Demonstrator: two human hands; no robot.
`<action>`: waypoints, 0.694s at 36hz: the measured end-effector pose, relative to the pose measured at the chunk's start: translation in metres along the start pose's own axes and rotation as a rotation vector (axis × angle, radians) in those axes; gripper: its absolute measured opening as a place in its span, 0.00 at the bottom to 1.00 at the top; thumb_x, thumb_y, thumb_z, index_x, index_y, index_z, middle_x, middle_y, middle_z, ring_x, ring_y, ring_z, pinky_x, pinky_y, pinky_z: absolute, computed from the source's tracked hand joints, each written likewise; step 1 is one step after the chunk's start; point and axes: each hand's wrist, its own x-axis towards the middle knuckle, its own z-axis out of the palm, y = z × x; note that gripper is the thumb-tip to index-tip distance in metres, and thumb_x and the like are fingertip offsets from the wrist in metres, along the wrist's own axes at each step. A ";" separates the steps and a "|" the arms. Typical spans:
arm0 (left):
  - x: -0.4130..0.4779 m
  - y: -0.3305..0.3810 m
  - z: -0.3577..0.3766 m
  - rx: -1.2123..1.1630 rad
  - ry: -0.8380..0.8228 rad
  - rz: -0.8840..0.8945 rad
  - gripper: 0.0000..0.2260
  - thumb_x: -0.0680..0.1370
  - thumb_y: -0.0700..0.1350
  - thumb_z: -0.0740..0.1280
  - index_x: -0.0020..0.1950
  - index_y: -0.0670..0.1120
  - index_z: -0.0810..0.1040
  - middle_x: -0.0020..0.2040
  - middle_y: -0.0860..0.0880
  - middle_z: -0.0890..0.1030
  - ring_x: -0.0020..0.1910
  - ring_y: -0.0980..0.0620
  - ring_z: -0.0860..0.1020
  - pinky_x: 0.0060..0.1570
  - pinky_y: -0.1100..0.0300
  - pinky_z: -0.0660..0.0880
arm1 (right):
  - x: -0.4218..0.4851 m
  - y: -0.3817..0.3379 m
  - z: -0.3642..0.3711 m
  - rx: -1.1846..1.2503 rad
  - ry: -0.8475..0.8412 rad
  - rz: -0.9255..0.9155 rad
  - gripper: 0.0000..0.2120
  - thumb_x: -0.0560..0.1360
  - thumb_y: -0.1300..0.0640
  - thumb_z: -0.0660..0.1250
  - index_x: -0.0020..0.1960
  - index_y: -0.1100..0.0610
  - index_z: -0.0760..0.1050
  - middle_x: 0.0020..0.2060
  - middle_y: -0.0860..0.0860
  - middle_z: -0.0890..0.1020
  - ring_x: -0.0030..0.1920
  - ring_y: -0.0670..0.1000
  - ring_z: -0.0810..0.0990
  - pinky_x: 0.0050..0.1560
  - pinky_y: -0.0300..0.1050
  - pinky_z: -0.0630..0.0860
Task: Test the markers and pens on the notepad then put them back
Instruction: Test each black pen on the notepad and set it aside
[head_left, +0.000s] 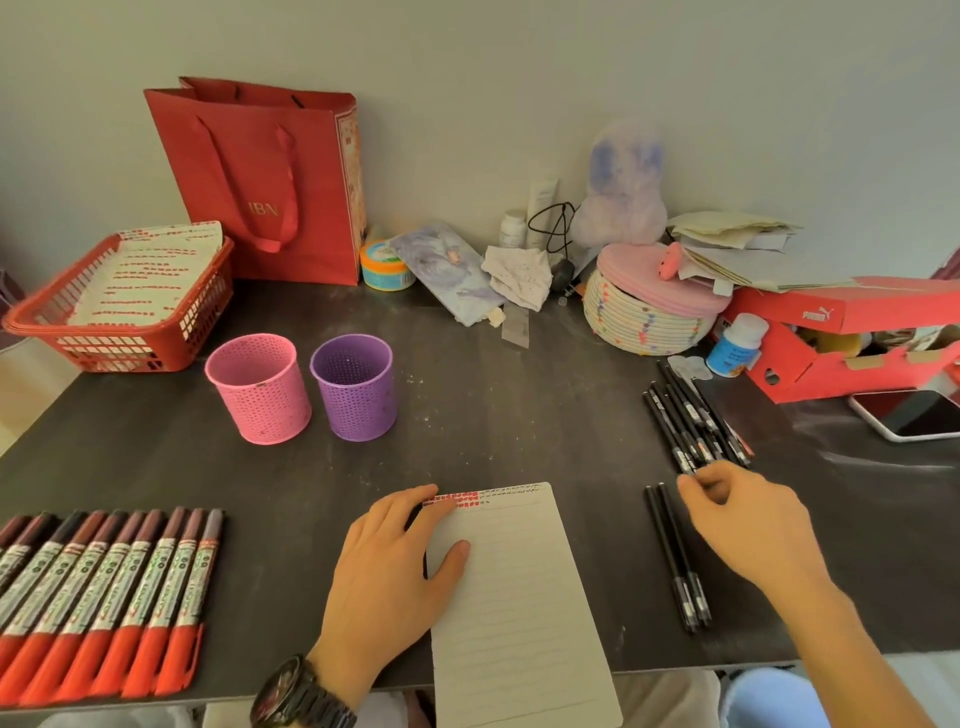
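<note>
The left hand (395, 561) lies flat with relaxed fingers on the notepad (519, 597). The right hand (748, 519) has its fingers curled at the black pens (691, 421) just beyond it; I cannot tell whether it grips one.

Bench (493, 415): dark, dusty top, set against a pale wall.
Back left: red paper bag (270, 176), upright; red basket (124, 343) holding printed sheets (150, 270).
Back centre: round tub (385, 267) beside a patterned pouch (447, 275).
Back right: plush toy (623, 187); woven basket (639, 322) with a pink lid (654, 283).
Right edge: red shoe box (841, 332) under loose papers (737, 249); white bottle (735, 351) touching the box; phone (911, 413) lying face up.
</note>
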 end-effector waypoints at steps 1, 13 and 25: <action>0.000 0.000 0.000 0.008 0.000 0.004 0.25 0.78 0.68 0.53 0.72 0.62 0.68 0.73 0.62 0.67 0.72 0.58 0.64 0.71 0.58 0.57 | 0.010 -0.004 0.000 0.000 0.021 0.007 0.08 0.77 0.41 0.65 0.44 0.44 0.76 0.35 0.38 0.80 0.37 0.48 0.78 0.41 0.44 0.68; -0.001 0.024 0.010 0.007 -0.047 0.049 0.28 0.78 0.69 0.46 0.77 0.64 0.57 0.79 0.59 0.55 0.78 0.54 0.53 0.73 0.56 0.41 | 0.091 -0.020 0.004 -0.421 -0.087 0.055 0.17 0.77 0.43 0.63 0.58 0.53 0.77 0.54 0.56 0.80 0.55 0.61 0.79 0.51 0.53 0.77; 0.014 0.050 0.026 0.003 -0.078 0.117 0.26 0.79 0.66 0.48 0.77 0.61 0.59 0.79 0.56 0.58 0.78 0.51 0.54 0.71 0.56 0.40 | 0.098 -0.009 -0.005 -0.487 -0.067 0.243 0.12 0.75 0.48 0.65 0.50 0.56 0.76 0.45 0.57 0.77 0.48 0.61 0.77 0.49 0.51 0.75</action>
